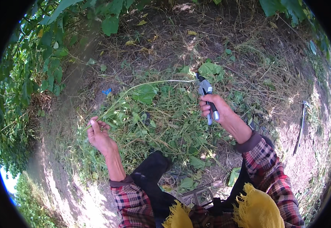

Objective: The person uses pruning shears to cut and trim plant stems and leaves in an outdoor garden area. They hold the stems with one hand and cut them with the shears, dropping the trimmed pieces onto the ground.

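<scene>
Between the thumb and fingers of my left hand (100, 136) is the near end of a long thin green stem (144, 83). It arches away to the right over a heap of cut greenery (161, 121), and its paler far end reaches the blades of a pair of pruning shears (205, 89). My right hand (216, 106) is wrapped round the shears' black and grey handles, blades pointing away from me. Whether the blades are closed on the stem I cannot tell. A broad green leaf (145, 94) lies just below the stem.
A long thin tool with a dark shaft (301, 127) lies on the bare soil at the right. A small blue scrap (107, 91) rests left of the heap. Leafy plants (24, 76) line the left side and overhang the top. My dark-trousered legs are at the heap's near edge.
</scene>
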`<act>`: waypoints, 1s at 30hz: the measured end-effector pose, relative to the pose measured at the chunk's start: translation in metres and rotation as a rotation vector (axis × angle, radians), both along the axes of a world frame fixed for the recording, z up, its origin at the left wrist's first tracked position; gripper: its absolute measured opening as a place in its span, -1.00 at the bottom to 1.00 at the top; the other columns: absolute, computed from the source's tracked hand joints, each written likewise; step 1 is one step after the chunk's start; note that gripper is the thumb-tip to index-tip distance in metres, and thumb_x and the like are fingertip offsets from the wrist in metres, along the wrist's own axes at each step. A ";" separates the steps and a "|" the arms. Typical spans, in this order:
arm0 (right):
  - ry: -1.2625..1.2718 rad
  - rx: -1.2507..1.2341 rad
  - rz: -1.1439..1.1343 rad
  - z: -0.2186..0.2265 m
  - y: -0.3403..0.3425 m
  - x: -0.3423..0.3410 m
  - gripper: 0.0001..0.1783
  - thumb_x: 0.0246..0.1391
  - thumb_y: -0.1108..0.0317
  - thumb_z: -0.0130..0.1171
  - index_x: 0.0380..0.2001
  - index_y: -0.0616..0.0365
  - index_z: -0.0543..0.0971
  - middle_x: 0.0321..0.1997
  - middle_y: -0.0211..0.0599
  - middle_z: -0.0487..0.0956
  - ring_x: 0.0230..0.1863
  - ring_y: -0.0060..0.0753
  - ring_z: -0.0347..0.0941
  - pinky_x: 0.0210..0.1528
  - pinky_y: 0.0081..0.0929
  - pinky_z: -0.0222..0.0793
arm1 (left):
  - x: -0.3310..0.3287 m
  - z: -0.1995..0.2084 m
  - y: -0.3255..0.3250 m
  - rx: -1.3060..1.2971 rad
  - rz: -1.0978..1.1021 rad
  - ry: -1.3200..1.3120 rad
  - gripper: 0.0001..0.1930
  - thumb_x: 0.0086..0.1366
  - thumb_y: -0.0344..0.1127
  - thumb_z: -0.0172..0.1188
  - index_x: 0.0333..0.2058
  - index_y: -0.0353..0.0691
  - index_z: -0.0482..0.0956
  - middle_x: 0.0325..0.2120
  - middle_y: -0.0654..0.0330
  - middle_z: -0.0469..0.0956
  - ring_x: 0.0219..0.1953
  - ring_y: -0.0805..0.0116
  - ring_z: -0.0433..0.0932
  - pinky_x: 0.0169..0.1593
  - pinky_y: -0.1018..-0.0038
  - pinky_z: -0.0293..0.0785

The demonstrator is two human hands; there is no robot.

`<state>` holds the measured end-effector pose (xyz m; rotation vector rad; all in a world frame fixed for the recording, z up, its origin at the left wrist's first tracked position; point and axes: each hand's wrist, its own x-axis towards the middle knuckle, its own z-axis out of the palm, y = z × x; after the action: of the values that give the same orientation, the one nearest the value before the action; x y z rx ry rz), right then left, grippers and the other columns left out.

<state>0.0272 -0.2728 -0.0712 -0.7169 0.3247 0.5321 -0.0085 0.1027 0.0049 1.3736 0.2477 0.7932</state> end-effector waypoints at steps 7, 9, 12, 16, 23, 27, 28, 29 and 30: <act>-0.041 -0.311 -0.090 0.002 0.001 -0.003 -0.85 -0.01 0.47 0.09 -0.43 0.13 0.31 -0.59 -0.47 0.30 -0.66 -0.69 0.17 -0.72 -0.66 0.10 | 0.001 0.003 -0.007 -0.048 0.035 0.050 -0.84 0.38 -0.31 -0.02 -0.26 -0.25 0.50 -0.25 0.10 0.53 -0.22 0.27 0.54 -0.19 0.32 0.62; -0.011 -0.321 -0.158 -0.004 -0.004 -0.003 -0.85 -0.03 0.48 0.10 -0.41 0.14 0.32 -0.59 -0.46 0.31 -0.66 -0.67 0.19 -0.72 -0.64 0.13 | 0.003 0.001 -0.005 -0.069 0.021 0.025 -0.84 0.38 -0.31 -0.01 -0.26 -0.26 0.50 -0.25 0.09 0.53 -0.21 0.23 0.54 -0.16 0.30 0.62; -0.016 -0.340 -0.203 -0.007 -0.008 -0.002 -0.83 -0.04 0.45 0.12 -0.39 0.15 0.34 -0.57 -0.45 0.34 -0.64 -0.64 0.24 -0.68 -0.61 0.19 | 0.003 -0.001 -0.001 -0.084 -0.003 -0.010 -0.83 0.38 -0.31 0.00 -0.26 -0.27 0.50 -0.25 0.07 0.53 -0.21 0.20 0.55 -0.14 0.31 0.62; -0.181 -0.403 -0.069 0.012 0.000 -0.012 -0.80 -0.02 0.37 0.15 -0.34 0.14 0.37 -0.51 -0.43 0.40 -0.54 -0.63 0.33 -0.53 -0.60 0.29 | 0.003 -0.002 0.000 -0.106 -0.037 -0.028 -0.82 0.37 -0.31 0.00 -0.26 -0.30 0.50 -0.26 0.04 0.54 -0.22 0.18 0.57 -0.11 0.31 0.62; -0.390 -0.585 0.215 0.011 0.015 -0.017 -0.59 0.01 0.28 0.18 -0.09 0.21 0.40 -0.33 -0.39 0.46 -0.29 -0.56 0.41 -0.22 -0.54 0.34 | 0.007 -0.004 -0.009 -0.100 -0.123 -0.015 -0.82 0.38 -0.34 -0.01 -0.25 -0.32 0.49 -0.28 0.02 0.56 -0.23 0.20 0.58 -0.11 0.32 0.62; -0.409 -0.588 0.202 0.004 0.019 -0.014 -0.60 -0.02 0.26 0.19 -0.14 0.22 0.39 -0.36 -0.38 0.45 -0.33 -0.56 0.38 -0.25 -0.55 0.30 | 0.008 -0.003 -0.019 -0.076 -0.122 0.038 -0.82 0.38 -0.35 -0.03 -0.26 -0.33 0.50 -0.28 0.02 0.56 -0.23 0.20 0.59 -0.11 0.32 0.62; -0.408 -0.568 0.178 0.005 0.020 -0.015 -0.61 -0.04 0.24 0.20 -0.19 0.21 0.39 -0.40 -0.39 0.44 -0.36 -0.55 0.35 -0.28 -0.54 0.26 | 0.008 -0.004 -0.022 -0.074 -0.122 0.046 -0.82 0.39 -0.35 -0.03 -0.27 -0.33 0.50 -0.28 0.02 0.56 -0.23 0.20 0.59 -0.11 0.31 0.62; -0.406 -0.549 0.154 0.007 0.021 -0.016 -0.62 -0.06 0.21 0.21 -0.24 0.21 0.38 -0.44 -0.40 0.43 -0.40 -0.55 0.33 -0.31 -0.53 0.23 | 0.008 -0.004 -0.024 -0.072 -0.122 0.055 -0.82 0.39 -0.35 -0.04 -0.27 -0.33 0.50 -0.28 0.02 0.56 -0.23 0.19 0.59 -0.12 0.31 0.62; -0.401 -0.539 0.149 0.009 0.021 -0.016 -0.62 -0.06 0.22 0.21 -0.24 0.21 0.38 -0.44 -0.39 0.43 -0.40 -0.55 0.33 -0.31 -0.53 0.24 | 0.009 -0.005 -0.026 -0.071 -0.127 0.057 -0.82 0.39 -0.35 -0.04 -0.27 -0.33 0.50 -0.28 0.02 0.56 -0.23 0.19 0.59 -0.12 0.31 0.62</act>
<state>0.0110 -0.2522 -0.0620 -1.3546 0.0328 0.4295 0.0002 0.0765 0.0003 1.3325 0.2286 0.6343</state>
